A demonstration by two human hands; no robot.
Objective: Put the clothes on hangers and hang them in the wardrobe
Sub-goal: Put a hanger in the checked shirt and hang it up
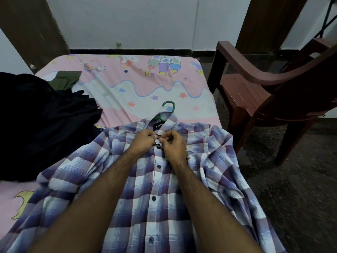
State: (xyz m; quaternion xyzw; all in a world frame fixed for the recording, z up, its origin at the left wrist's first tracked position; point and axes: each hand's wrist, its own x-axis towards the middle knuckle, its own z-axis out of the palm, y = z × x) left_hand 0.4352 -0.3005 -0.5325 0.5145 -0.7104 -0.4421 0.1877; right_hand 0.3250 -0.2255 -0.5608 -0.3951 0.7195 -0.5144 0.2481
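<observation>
Here, left hand curled, pinching placket edge of plaid shirt at collar; right hand curled, pinching opposite edge, fingertips meeting. Shirt lies flat on bed. Green hanger mostly hidden inside collar, hook showing. Top button hard to make out.

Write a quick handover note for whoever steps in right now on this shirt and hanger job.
Left hand and right hand both pinch the top of the plaid shirt placket, at a button just under the collar.
The shirt lies front up on the bed with a green hanger inside, hook poking out of the collar.
Dark clothes are piled to the left.
Left: finish the button, hang the shirt, then do the pile.
</observation>
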